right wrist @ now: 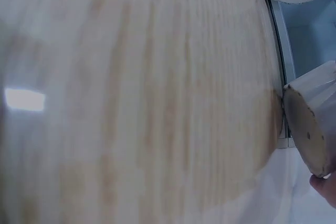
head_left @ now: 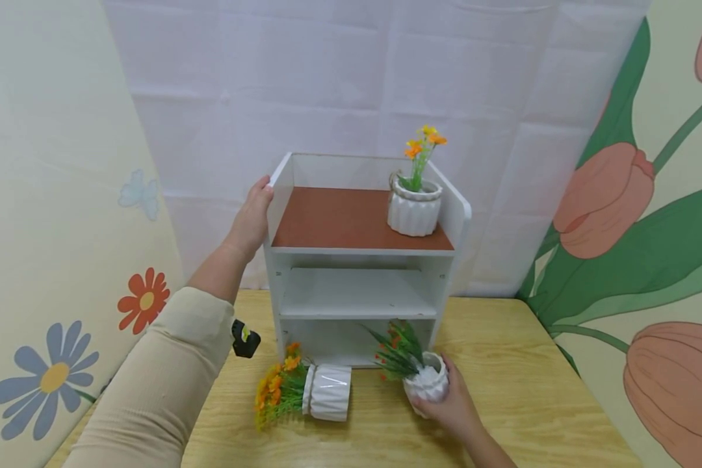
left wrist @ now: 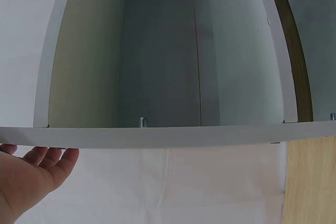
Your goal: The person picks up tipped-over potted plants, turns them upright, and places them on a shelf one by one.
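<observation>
My right hand [head_left: 453, 403] grips a white ribbed flowerpot [head_left: 429, 389] with long green leaves and small red flowers. The pot leans to the left, just in front of the white shelf's lowest opening; its underside shows in the right wrist view. Up at the left, my left hand [head_left: 251, 221] touches the outer face of the shelf's side panel [head_left: 277, 195]. In the left wrist view its fingertips [left wrist: 65, 163] rest against that panel. A second white flowerpot [head_left: 329, 392], with orange and yellow flowers, lies on its side on the table.
A third white flowerpot [head_left: 415, 211] with orange flowers stands upright on the shelf's brown top [head_left: 339, 218], at the right. Below it is a white middle board [head_left: 357, 292]. The wooden table [head_left: 520, 370] meets a white cloth backdrop and flower-painted side walls. A black object [head_left: 245, 341] is beside the left sleeve.
</observation>
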Demonstrator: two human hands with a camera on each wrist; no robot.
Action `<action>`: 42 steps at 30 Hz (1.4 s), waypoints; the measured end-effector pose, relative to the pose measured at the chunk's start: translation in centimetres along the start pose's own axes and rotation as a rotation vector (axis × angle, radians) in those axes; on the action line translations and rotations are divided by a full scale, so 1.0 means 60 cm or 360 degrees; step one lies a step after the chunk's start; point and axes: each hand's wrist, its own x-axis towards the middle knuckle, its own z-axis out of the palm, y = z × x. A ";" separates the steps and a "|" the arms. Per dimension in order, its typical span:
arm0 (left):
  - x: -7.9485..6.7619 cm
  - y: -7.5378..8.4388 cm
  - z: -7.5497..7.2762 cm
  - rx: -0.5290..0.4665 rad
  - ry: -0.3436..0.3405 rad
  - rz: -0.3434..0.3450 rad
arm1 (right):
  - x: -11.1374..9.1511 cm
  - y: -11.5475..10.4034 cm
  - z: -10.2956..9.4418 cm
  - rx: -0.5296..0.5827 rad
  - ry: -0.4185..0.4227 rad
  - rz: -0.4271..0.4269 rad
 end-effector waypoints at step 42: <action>-0.004 0.002 -0.001 -0.0016 -0.0004 -0.0002 | -0.031 0.024 -0.014 0.0212 -0.0010 0.0160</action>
